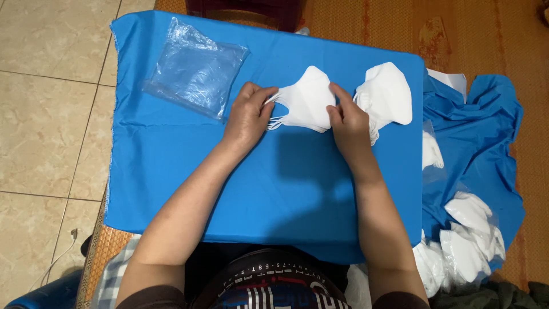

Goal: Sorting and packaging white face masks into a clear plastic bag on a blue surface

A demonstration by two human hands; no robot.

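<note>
My left hand point(247, 114) and right hand point(346, 119) each pinch an end of a white mask stack point(306, 98) with closed fingers, above the blue surface point(171, 166); clear bags point(194, 71) lie left.

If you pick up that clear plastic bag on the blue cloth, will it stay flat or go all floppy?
Probably floppy: the clear plastic bag looks thin and already wrinkled. It likely weighs almost nothing, since it seems empty. It may also slide easily, as its surface looks shiny on the blue cloth.

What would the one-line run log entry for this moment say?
left hand: grips mask stack by ear loops | right hand: grips its right edge | beside: second mask pile, clear bags | surface: blue cloth
</note>
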